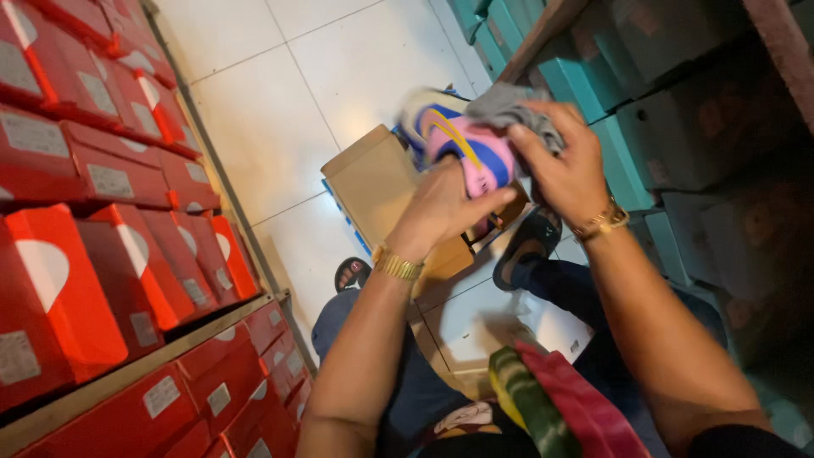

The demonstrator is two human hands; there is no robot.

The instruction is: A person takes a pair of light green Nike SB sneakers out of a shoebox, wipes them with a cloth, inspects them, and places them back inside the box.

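My left hand (441, 208) grips a pink, blue and yellow sports shoe (475, 148) from below, toe end up. My right hand (564, 165) presses a grey cloth (507, 108) against the shoe's upper side. Both wrists wear gold-coloured bands. Under the shoe lies an open brown cardboard shoe box (373, 182) on the white tiled floor (280, 110). My legs in dark trousers and my sandalled feet (526, 246) show below the hands.
Shelves of stacked red shoe boxes (93, 246) line the left side. Teal shoe boxes (670, 110) fill wooden shelves on the right. A striped red, green and yellow cloth (551, 399) lies on my lap.
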